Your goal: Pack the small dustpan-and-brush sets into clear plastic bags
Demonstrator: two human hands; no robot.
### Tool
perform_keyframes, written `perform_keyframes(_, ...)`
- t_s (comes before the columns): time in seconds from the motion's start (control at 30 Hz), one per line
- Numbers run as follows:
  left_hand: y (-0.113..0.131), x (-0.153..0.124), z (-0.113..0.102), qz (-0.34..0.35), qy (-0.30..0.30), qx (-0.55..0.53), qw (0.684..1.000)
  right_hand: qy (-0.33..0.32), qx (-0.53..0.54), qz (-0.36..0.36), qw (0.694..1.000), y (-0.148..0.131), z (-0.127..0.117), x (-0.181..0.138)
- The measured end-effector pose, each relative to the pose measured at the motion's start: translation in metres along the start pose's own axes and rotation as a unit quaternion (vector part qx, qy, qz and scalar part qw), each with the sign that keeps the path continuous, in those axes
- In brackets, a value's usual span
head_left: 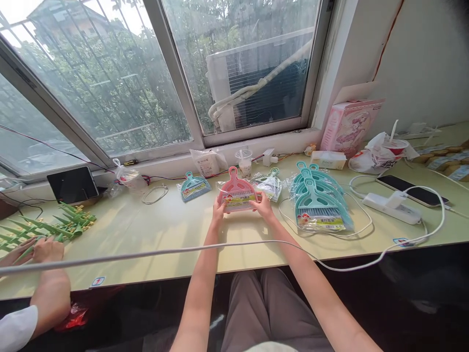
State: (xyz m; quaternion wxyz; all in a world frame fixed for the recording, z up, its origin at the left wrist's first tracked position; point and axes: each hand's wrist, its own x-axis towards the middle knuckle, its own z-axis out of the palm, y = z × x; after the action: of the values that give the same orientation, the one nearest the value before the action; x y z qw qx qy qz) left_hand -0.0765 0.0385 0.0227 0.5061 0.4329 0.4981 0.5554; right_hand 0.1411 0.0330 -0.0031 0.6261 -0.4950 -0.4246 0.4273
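Note:
Between my hands I hold a pink dustpan-and-brush set (237, 188), wrapped in clear plastic with a printed label across its front. My left hand (219, 207) grips its left edge, and my right hand (263, 204) grips its right edge. The set is tilted up, its handle pointing toward the window. To its left lies a small teal dustpan-and-brush set (194, 186). Partly behind my right hand is a pale green set (270, 183). On the right, several teal sets (317, 203) lie overlapping in a stack, also bagged.
A white cable (176, 248) crosses low in front of my forearms. Rightward are a power strip (392, 208), a phone (412, 190) and a pink box (350, 127). A cup (244, 161) stands by the window. At left, another person's hands (47, 249) touch green leaf-like pieces (69, 222).

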Motion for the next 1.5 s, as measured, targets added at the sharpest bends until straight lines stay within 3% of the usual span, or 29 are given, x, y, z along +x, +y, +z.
perform_keyframes(0.23,-0.013,0.014,-0.002,0.014,-0.014,-0.020,1.000,-0.023,-0.021,-0.013,0.999,-0.013,-0.011,0.002)
perform_keyframes(0.33,-0.015,0.016,-0.005,0.024,-0.019,-0.012,0.999,-0.020,-0.112,-0.052,0.992,-0.019,-0.014,-0.001)
perform_keyframes(0.5,-0.015,0.014,-0.008,0.040,-0.024,-0.002,0.999,-0.013,-0.265,-0.155,0.952,-0.020,-0.015,-0.007)
perform_keyframes(0.67,-0.016,0.013,-0.006,0.028,-0.016,0.002,0.999,-0.022,-0.190,-0.093,0.977,-0.016,-0.011,-0.009)
perform_keyframes(0.87,-0.012,0.008,0.000,-0.007,-0.081,-0.043,0.996,0.099,-0.157,-0.067,0.980,-0.018,-0.031,0.009)
perform_keyframes(1.03,-0.006,0.009,-0.004,-0.013,-0.005,-0.041,0.999,0.212,-0.266,-0.037,0.940,-0.031,-0.052,0.032)
perform_keyframes(1.2,-0.007,0.013,-0.016,-0.009,0.055,-0.018,0.998,0.247,-0.396,-0.038,0.884,-0.029,-0.036,0.035)
perform_keyframes(1.4,-0.008,0.017,-0.022,-0.023,0.107,0.013,0.994,0.327,-0.403,-0.141,0.843,-0.005,-0.030,0.031)
perform_keyframes(1.5,-0.008,0.018,-0.022,-0.011,0.132,0.034,0.991,0.292,-0.413,-0.246,0.827,0.003,-0.021,0.024)
